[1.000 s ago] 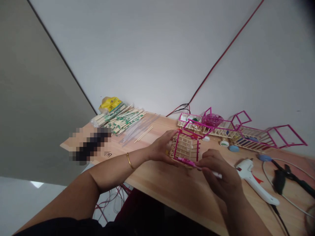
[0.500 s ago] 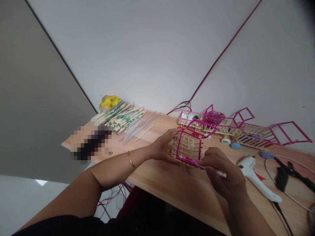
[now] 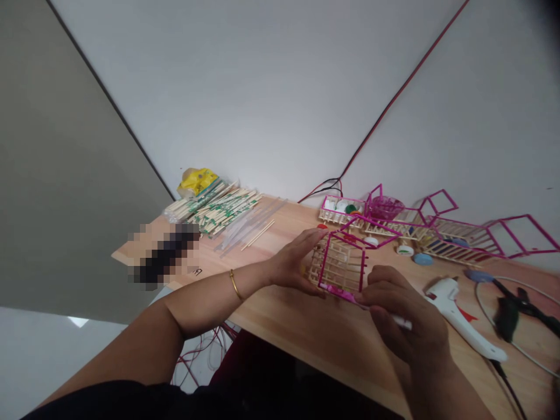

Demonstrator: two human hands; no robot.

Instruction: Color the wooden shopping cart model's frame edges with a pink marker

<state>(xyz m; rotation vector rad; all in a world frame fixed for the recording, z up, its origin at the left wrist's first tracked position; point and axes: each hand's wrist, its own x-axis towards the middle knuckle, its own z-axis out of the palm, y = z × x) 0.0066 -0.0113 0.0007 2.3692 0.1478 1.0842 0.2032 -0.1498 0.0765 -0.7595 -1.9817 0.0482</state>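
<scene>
My left hand (image 3: 295,265) grips the left side of a small cart-like basket (image 3: 343,265) built from thin wooden sticks. Its rim and an upright handle frame are painted pink; the lower bars are bare wood. In my right hand (image 3: 406,309) is a slim white-handled paintbrush (image 3: 402,322), pinched between thumb and fingers. The brush's pink-coated end lies along the near rim of the basket, where wet-looking pink paint shows. My fingers partly cover the brush handle.
Similar pink-rimmed stick carts (image 3: 464,239) line the wall, by a pink-stained cup (image 3: 385,208). A white glue gun (image 3: 466,321) lies right, near a black tool (image 3: 507,318). Wrapped chopsticks (image 3: 225,211) and clear glue sticks (image 3: 251,224) lie left. Bottle caps (image 3: 423,259) sit behind my right hand.
Both hands, the basket and the brush have shifted slightly right in view, along with the scene. The brush stays at the near rim, and both grips are unchanged.
</scene>
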